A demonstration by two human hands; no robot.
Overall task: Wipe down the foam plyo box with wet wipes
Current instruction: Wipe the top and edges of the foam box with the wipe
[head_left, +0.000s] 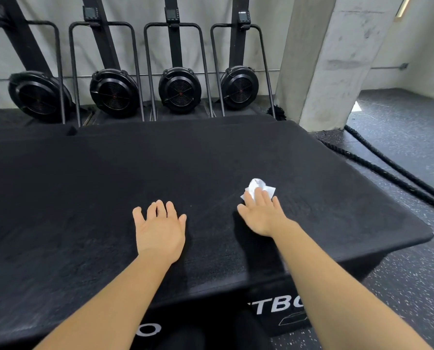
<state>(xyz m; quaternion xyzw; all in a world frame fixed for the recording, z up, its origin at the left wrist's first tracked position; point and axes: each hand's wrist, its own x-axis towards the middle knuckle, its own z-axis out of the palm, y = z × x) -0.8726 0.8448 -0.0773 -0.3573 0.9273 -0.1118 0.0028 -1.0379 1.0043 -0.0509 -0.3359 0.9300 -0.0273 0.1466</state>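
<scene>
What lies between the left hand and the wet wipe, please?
Head view: only bare box top separates the left hand from the wipe under the right hand.

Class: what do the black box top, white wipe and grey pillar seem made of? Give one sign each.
Black box top: likely matte vinyl over foam; grainy, rounded edges. White crumpled wipe: thin cloth or paper; creased. Grey pillar: bare concrete; mottled, pitted.

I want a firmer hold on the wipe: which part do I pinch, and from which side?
Pinch the crumpled bunch at the far end of the wipe, coming from above on the near side, where the right hand presses it with straight fingers. That bunch stands up off the box top; the corners lie flat and would likely be hard to pick.
</scene>
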